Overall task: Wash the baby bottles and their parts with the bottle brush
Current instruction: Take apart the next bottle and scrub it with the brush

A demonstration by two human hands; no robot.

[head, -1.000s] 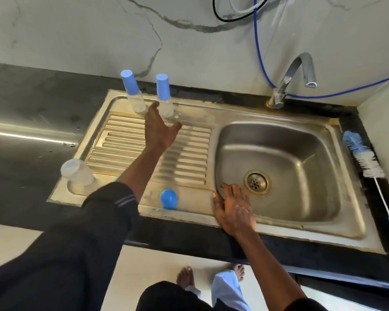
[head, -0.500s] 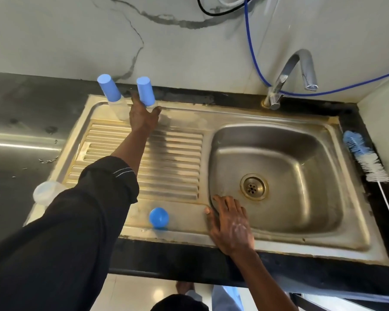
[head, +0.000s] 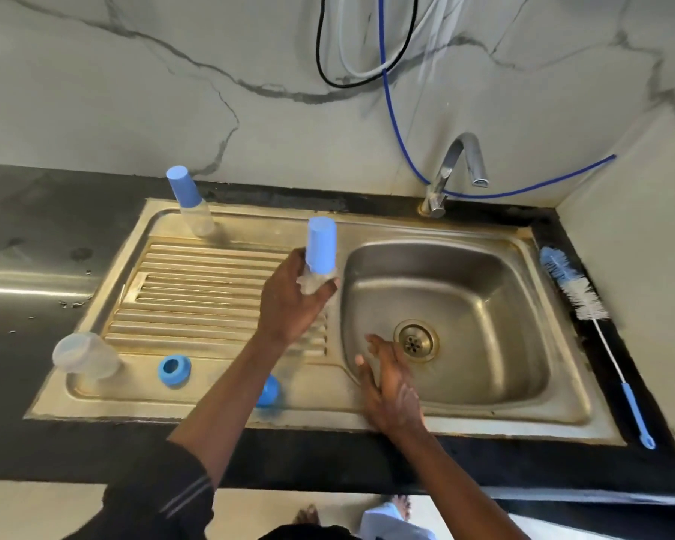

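Observation:
My left hand grips a clear baby bottle with a tall blue cap and holds it above the drainboard's right end, beside the basin. A second capped bottle stands upright at the drainboard's back left. My right hand rests with straight fingers on the basin's front left wall, near the drain. A clear cup-like part, a blue ring and a blue cap, half hidden by my left arm, lie along the sink's front rim. The bottle brush lies on the counter right of the sink.
The steel sink is set in a black counter. A tap stands at the back with its spout over the basin, no water running. Blue, black and white hoses hang on the marble wall.
My left hand took hold of the right-hand bottle at the back and carried it forward and right toward the basin. My right hand slid slightly into the basin.

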